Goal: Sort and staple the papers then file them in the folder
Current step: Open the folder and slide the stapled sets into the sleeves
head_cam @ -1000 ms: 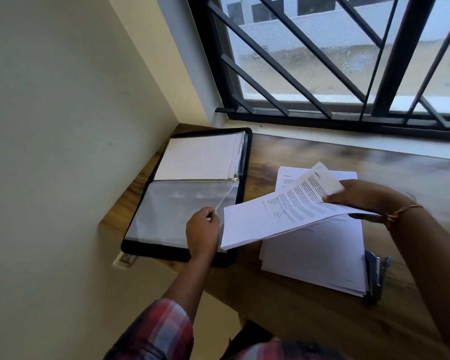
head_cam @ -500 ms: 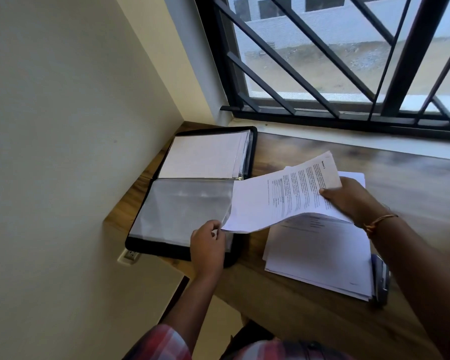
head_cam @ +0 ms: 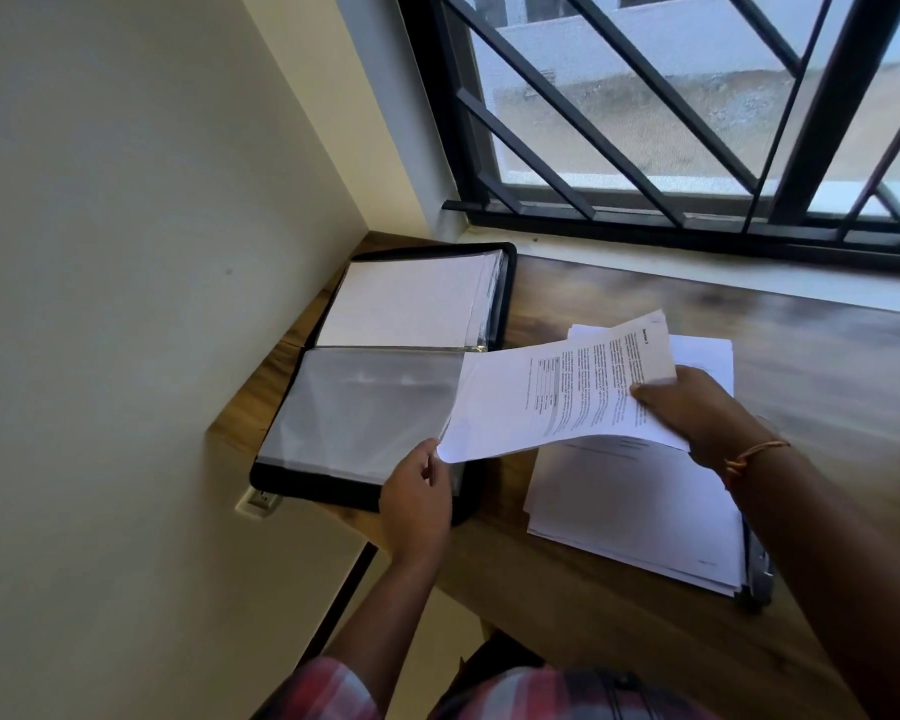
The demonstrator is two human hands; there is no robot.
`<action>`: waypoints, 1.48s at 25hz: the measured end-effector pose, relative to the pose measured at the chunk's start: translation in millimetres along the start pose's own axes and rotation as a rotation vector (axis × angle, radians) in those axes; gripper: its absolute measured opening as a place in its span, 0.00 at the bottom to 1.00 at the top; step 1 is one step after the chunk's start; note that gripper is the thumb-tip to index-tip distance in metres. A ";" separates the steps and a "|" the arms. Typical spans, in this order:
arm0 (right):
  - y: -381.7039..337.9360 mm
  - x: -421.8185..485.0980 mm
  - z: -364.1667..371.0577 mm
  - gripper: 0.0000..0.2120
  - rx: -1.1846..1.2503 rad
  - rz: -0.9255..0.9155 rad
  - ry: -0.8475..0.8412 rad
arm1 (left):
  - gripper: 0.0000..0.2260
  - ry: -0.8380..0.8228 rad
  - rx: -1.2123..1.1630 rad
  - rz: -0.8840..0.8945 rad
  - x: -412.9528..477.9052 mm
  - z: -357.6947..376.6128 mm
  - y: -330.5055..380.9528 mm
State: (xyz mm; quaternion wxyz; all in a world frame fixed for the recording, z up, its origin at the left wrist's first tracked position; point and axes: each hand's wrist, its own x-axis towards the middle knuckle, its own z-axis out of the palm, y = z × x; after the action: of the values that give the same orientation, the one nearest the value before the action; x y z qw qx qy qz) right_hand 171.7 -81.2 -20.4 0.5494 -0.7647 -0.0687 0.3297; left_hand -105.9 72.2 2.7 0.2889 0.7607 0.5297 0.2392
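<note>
Folder [head_cam: 333,491] lay open at left end of counter [head_cam: 827,366], by the wall. R hand [head_cam: 697,407] clamped on papers [head_cam: 541,397], thumb on top, sheets held off the counter w/ left edge over folder's clear sleeve [head_cam: 365,407]. L hand [head_cam: 417,498] curled, pinching sleeve's right edge. Stack [head_cam: 635,511] flat on counter, right of folder, below held papers. Stapler [head_cam: 757,574] touching stack's right side, partly hidden.
</note>
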 end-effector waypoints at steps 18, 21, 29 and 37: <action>-5.4 -16.1 14.8 0.15 0.260 0.169 -0.172 | 0.06 -0.001 -0.019 -0.034 7.4 3.9 -3.0; -9.1 -23.7 31.0 0.14 0.304 0.161 -0.264 | 0.07 -0.016 0.020 0.002 6.7 3.9 -0.7; -18.8 -58.7 80.0 0.11 0.626 0.251 -0.129 | 0.06 -0.033 0.015 -0.017 8.9 1.4 5.0; 6.2 -62.3 107.4 0.14 0.358 0.151 -0.030 | 0.06 -0.053 0.048 0.020 12.2 0.1 5.3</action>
State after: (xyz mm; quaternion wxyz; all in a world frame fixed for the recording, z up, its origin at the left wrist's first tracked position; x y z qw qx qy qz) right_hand 59.7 -27.4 -18.4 0.6492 -0.6527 0.0403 0.3885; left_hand -98.3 82.2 7.0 0.2820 0.7789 0.5199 0.2088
